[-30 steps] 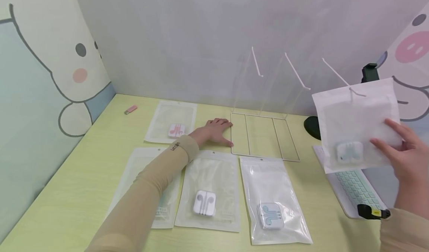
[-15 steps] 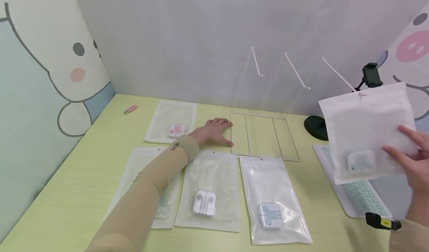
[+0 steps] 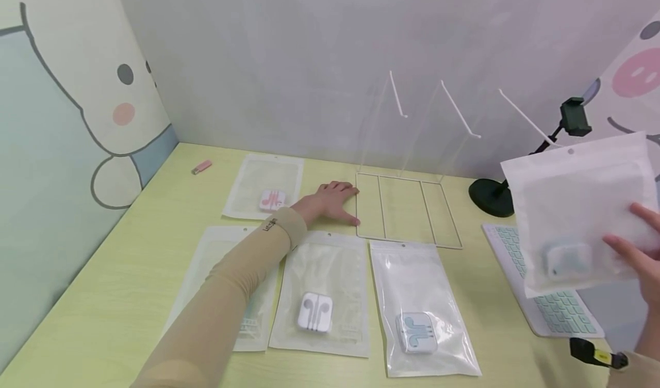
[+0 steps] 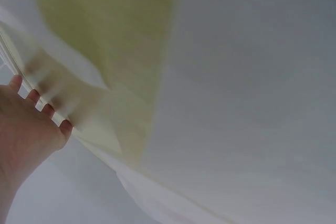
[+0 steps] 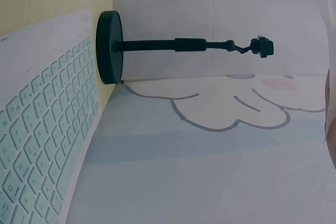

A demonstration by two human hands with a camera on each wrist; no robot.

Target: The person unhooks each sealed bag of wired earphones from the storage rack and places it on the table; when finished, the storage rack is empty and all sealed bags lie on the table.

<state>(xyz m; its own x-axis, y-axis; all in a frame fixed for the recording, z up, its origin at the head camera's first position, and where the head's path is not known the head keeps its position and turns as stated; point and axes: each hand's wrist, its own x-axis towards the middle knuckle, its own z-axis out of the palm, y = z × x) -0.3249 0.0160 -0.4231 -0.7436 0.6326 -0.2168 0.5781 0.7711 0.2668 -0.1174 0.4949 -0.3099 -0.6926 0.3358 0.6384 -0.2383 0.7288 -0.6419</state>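
My right hand (image 3: 645,266) pinches the right side of a whitish zip pouch (image 3: 562,204) with a boxed pair of earphones dimly visible inside. The pouch hangs upright in the air, its punched hole just right of the end of the rightmost hook (image 3: 523,114). That hook's tip is hidden at the pouch's top edge. My left hand (image 3: 335,200) lies spread on the table, fingertips and thumb at the left wire of the white wire rack's base (image 3: 381,207). In the left wrist view, fingers (image 4: 48,110) show against a pale surface. Only a sliver of the right hand (image 5: 331,135) shows in the right wrist view.
Pouches with boxed earphones lie flat: pink (image 3: 263,176), grey (image 3: 325,273), light blue (image 3: 423,285), and one (image 3: 216,250) partly under my left arm. A keyboard (image 3: 562,313) and black phone stand (image 3: 491,198) are right; a pink USB stick (image 3: 201,167) lies back left.
My right hand has drawn the pouch to the right and slightly down along the rightmost hook; the hook tip no longer shows through its hole. The left hand has stayed put.
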